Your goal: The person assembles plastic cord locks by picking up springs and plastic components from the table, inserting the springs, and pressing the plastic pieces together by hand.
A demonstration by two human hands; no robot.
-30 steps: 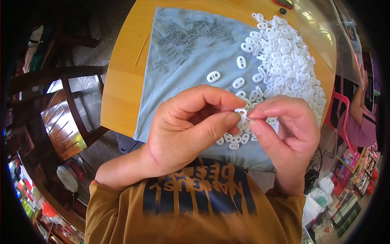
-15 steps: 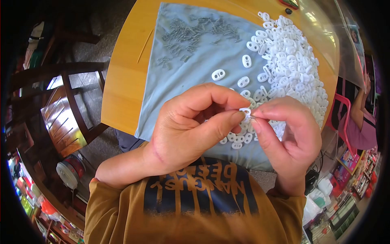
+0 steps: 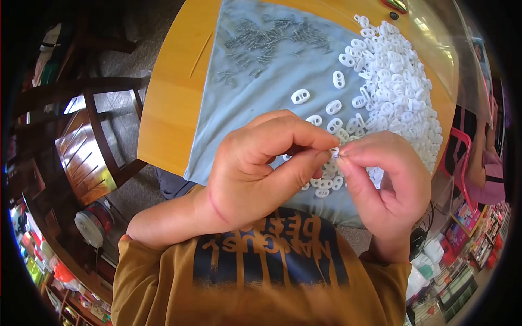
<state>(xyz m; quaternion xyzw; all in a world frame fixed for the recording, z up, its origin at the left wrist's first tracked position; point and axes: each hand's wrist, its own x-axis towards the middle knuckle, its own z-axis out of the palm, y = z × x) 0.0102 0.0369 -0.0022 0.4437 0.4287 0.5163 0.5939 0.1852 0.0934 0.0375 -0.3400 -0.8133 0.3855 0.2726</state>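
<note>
My left hand (image 3: 272,168) is closed, pinching a small white oval plastic piece with holes (image 3: 335,151) between thumb and forefinger; the fingers cover most of it. Against its right side my right hand (image 3: 383,174) is closed in a pinch on a small metal spring (image 3: 339,156), only a bit of which shows. Loose white two-holed pieces (image 3: 300,96) lie on the blue-grey cloth (image 3: 255,103) beyond the hands. A large heap of the same pieces (image 3: 399,92) is at the right. Many thin springs (image 3: 272,38) are scattered on the cloth's far part.
Under the cloth is a yellow wooden table (image 3: 168,114), with a thin stick (image 3: 201,54) lying left of the cloth. A dark wooden chair (image 3: 92,141) stands at the left. Past the table's right edge are a pink chair (image 3: 463,168) and part of another person (image 3: 484,174).
The fingertips of both hands have drawn closer together, and the spring is now less visible at the white piece. The view has shifted slightly.
</note>
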